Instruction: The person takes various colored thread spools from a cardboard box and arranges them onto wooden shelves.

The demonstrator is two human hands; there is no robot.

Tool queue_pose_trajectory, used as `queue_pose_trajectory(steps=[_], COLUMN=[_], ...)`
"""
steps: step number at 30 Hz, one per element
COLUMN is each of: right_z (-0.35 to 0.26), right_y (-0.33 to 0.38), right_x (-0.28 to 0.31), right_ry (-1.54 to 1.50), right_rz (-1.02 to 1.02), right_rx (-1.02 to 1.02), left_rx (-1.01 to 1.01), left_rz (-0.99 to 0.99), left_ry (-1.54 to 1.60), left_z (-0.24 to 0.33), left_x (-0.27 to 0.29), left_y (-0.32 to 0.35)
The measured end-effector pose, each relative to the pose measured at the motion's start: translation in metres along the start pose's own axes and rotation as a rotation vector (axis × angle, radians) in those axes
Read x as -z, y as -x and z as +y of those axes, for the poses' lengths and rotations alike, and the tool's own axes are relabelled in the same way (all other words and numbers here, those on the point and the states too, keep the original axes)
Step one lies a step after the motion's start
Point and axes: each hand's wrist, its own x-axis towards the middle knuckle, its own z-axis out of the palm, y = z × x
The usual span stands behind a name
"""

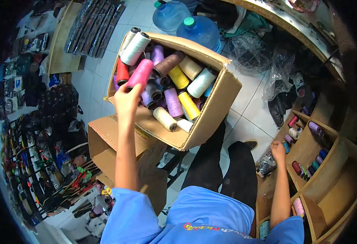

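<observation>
Two hands work apart: the left hand point(126, 101) grips a pink thread cone point(140, 74) over the tilted cardboard box point(211, 118); the right hand point(277, 151), curled, rests at the wooden shelf point(308, 142). Loose cones may spill.

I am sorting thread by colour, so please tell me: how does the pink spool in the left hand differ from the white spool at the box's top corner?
The pink spool is bright pink; the white spool is white. The left hand holds the pink spool over the cardboard box; no hand touches the white spool, which leans on the box rim. Both are cone-wound thread spools, tilted up to the right.
</observation>
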Motion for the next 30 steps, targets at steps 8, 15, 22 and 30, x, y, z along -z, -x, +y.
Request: queue_pose_trajectory(steps=[8,15,22,30], right_z=[-0.145,-0.317,-0.317,-0.293], right_y=[0.046,0.17,0.228,0.285], right_x=[0.042,0.139,0.196,0.271], right_ry=[-0.565,-1.121,-0.965,-1.19], right_rz=[-0.307,-0.228,0.246,0.051], right_rx=[0.172,0.528,0.61,0.749], left_rx=[0.191,0.094,-0.035,-0.107], left_rz=[-0.393,-0.582,-0.72,-1.001], left_ry=[0.782,1.015,1.133,1.257], left_z=[0.028,0.121,0.197,0.253], left_x=[0.021,-0.045,-0.029,-0.001], left_y=[0.096,0.185,0.243,0.256])
